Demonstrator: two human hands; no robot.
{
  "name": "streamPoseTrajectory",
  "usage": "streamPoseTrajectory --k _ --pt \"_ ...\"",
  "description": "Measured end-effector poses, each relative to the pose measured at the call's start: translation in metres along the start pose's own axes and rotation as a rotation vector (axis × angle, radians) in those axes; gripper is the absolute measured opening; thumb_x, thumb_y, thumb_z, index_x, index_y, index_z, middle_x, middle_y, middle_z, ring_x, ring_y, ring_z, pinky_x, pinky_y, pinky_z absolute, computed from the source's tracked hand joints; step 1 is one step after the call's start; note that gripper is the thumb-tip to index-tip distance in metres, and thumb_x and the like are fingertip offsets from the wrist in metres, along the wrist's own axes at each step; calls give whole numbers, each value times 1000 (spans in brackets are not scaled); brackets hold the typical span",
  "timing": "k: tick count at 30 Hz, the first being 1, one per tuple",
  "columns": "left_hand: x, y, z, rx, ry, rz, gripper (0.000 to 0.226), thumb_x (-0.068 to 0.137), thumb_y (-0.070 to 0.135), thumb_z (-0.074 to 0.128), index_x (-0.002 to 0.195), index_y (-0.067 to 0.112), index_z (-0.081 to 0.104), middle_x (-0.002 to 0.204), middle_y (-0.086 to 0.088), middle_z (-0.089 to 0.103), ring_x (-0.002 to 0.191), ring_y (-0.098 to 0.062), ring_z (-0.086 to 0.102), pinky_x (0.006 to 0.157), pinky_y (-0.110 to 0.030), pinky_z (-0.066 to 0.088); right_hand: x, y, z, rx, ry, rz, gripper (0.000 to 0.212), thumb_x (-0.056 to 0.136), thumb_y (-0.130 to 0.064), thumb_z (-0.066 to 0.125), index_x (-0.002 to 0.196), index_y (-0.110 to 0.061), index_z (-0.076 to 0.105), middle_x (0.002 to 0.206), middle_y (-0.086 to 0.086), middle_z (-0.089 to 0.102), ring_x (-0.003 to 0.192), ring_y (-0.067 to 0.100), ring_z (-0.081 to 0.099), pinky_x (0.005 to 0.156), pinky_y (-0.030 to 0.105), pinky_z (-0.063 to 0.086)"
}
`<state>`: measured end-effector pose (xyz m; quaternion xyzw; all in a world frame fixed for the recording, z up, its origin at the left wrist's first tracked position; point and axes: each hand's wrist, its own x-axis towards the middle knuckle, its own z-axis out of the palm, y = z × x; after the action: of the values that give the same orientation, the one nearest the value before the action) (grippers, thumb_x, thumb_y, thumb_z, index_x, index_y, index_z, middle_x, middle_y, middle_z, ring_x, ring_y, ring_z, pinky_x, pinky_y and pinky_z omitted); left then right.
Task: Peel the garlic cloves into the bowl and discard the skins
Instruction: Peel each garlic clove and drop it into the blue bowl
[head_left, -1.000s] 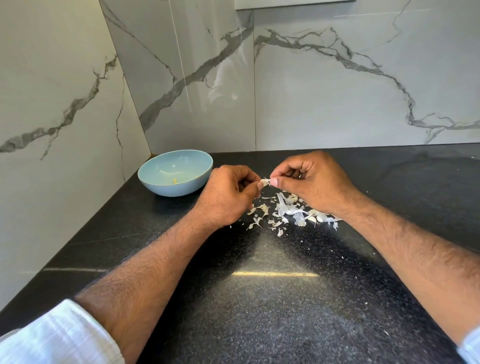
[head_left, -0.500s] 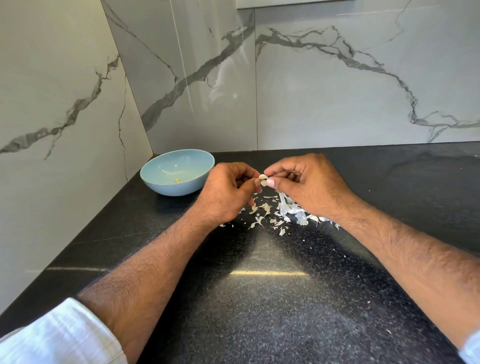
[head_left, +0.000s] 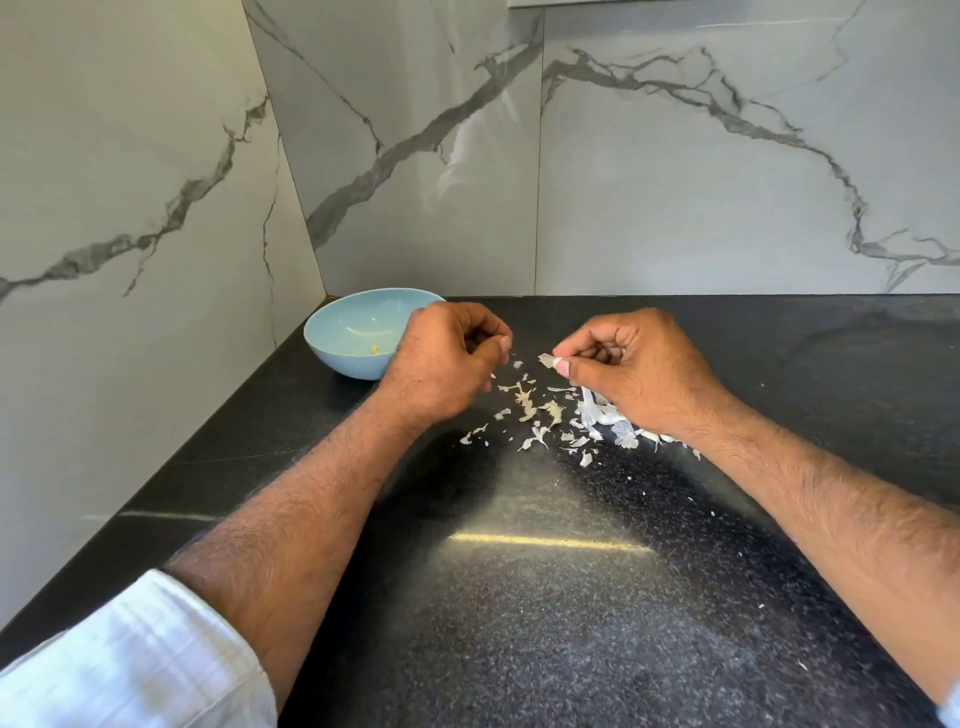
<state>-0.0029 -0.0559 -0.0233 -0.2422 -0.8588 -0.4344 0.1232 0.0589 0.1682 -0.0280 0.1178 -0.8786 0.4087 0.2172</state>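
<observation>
A scrap of garlic skin (head_left: 546, 359) is pinched between the thumb and forefinger of the right hand (head_left: 631, 371), held just above a black speckled countertop (head_left: 545, 597). The remaining fingers of that hand are curled into the palm. The left hand (head_left: 441, 364) is held apart from it, its fingers curled inward with thumb against fingertips; whether a garlic clove is gripped inside cannot be told, since the palm is turned away.

Between and below the two hands, loose skins (head_left: 540, 410) are scattered on the counter, the thickest heap lying partly under the right wrist. A pale blue bowl (head_left: 343, 332) is set in the far left corner, just beside the left hand and partly hidden by its knuckles; a small yellowish fragment (head_left: 373, 349) is seen on its floor. The bowl is placed close to the meeting of the two marble-patterned walls (head_left: 675, 182), and near the counter's left edge along the side wall.

Bare counter is seen to the right of the right hand as far as the back wall, and in the wide near stretch between the forearms. A white sleeve (head_left: 130, 660) is seen at the lower left.
</observation>
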Motion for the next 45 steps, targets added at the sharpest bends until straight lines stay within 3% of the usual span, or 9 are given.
streamPoseTrajectory --k 5,9,15,21,26,32,37,42,45 --pt "4 -14 -25 71 35 -76 8 96 26 78 92 29 73 82 9 76 58 -7 70 62 -27 56 3 -14 18 -120 -146 -93 10 92 -14 79 90 -23 78 86 -9 72 69 12 66 63 35 60" --pt "3 -18 -25 124 -37 -44 9 94 33 80 93 26 74 77 7 77 58 -7 68 70 -40 65 8 -35 29 -152 -163 -236 10 91 -11 77 85 -19 75 84 -10 67 69 10 63 60 25 53" --pt "3 -16 -23 175 -71 -29 13 93 38 80 89 27 76 75 10 75 56 -1 63 73 -39 64 2 -30 33 -469 -539 -156 20 94 -15 69 79 -28 69 84 -13 66 72 4 63 70 37 58" --pt "2 -15 -23 168 -75 -58 14 93 40 81 90 27 76 77 9 76 60 -4 65 74 -38 64 5 -42 12 -272 -89 -249 13 93 -6 73 86 -17 68 90 -11 66 80 -2 62 68 13 50" --pt "1 -13 -23 179 -69 -51 14 94 39 80 91 26 76 77 9 75 57 -3 63 74 -37 64 -12 -35 33 -531 -465 -110 26 86 4 66 78 -22 64 88 -11 61 86 7 59 78 40 59" --pt "1 -14 -24 179 -68 -46 15 94 39 80 91 25 76 77 8 76 60 -5 66 74 -40 65 -3 -44 27 -398 -195 -311 33 82 13 65 74 -19 60 81 -4 61 78 13 60 65 32 55" --pt "-2 -12 -22 159 -78 -59 15 95 38 80 90 25 76 76 8 76 55 -5 66 72 -39 66 -10 -41 36 -568 -505 -139 34 80 7 65 70 -25 56 84 -12 57 82 6 54 78 42 57" --pt "-3 -6 -19 27 -126 -106 10 96 26 80 93 18 75 76 2 79 55 -18 71 66 -34 64 -3 -29 18 -99 -209 69 14 93 -8 76 92 -22 76 84 -9 72 68 -2 64 63 22 53" --pt "-4 0 -13 -76 -159 -130 8 93 20 84 95 15 78 81 -2 80 62 -19 71 69 -35 64 1 -21 6 334 -120 300 15 89 1 78 100 -8 78 88 12 78 65 15 65 61 22 55"
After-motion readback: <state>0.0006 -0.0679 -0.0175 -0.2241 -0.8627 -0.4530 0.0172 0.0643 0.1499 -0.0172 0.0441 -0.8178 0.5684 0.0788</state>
